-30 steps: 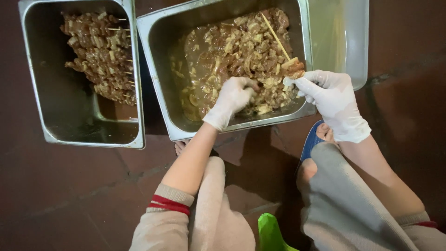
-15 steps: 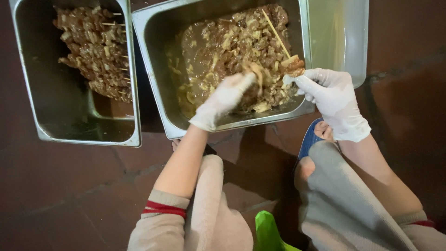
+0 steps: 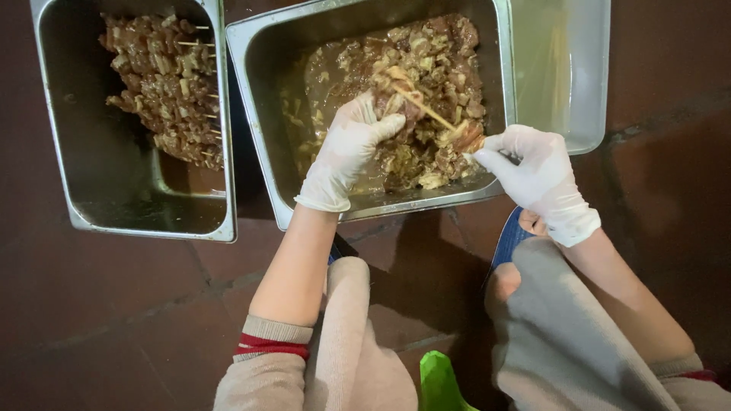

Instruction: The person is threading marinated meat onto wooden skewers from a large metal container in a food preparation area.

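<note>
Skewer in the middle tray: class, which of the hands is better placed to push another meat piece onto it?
Left. The left hand lies on the marinated meat at the skewer tip; the right hand pinches its loaded end.

1 head camera looks steeply down, close over the steel pans [image 3: 259,144].

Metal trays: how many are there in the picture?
3. One tray at the left holds finished skewers. The middle tray holds loose meat, where both gloved hands work. A third tray at the right is partly hidden behind the middle one.
</note>
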